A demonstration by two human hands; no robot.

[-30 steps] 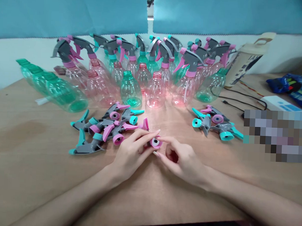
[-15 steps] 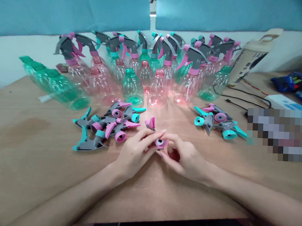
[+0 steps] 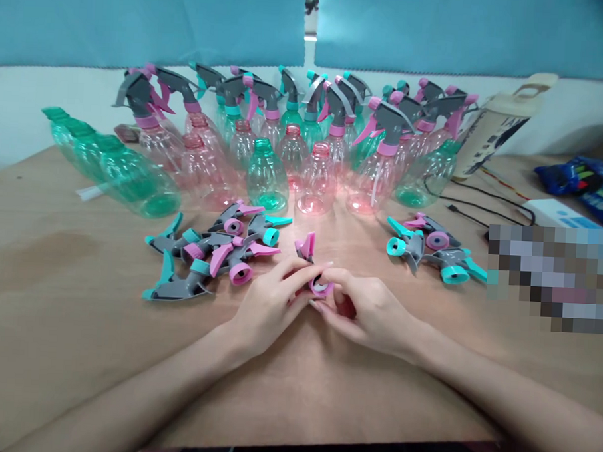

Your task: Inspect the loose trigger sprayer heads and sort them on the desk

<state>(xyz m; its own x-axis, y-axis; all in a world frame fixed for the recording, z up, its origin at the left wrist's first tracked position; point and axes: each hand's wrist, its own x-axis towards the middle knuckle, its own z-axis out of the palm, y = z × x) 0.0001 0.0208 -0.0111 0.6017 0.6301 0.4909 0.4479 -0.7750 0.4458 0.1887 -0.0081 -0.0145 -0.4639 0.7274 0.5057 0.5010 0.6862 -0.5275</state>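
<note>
Near the front of the table my left hand (image 3: 273,301) is closed round a grey trigger spray head with a pink collar (image 3: 323,293). Its pink trigger (image 3: 306,245) sticks up beyond my fingers, and the open end of the collar faces me. My right hand (image 3: 375,309) is curled at the collar, with the index finger over its opening and the thumb at its lower edge. Something white shows inside the collar, partly covered by the fingertip. A pile of loose spray heads (image 3: 220,252) lies to the left; several more spray heads (image 3: 430,248) lie to the right.
Pink and green bottles stand in rows behind, some uncapped like the green bottle (image 3: 266,178), others with spray heads fitted. Green bottles (image 3: 134,179) are grouped at left. A tall tumbler (image 3: 493,131), black cable (image 3: 503,187) and blue packet (image 3: 580,185) are at right.
My right index finger has moved further over the collar's opening, covering more of the white part inside. The view has shifted slightly.
</note>
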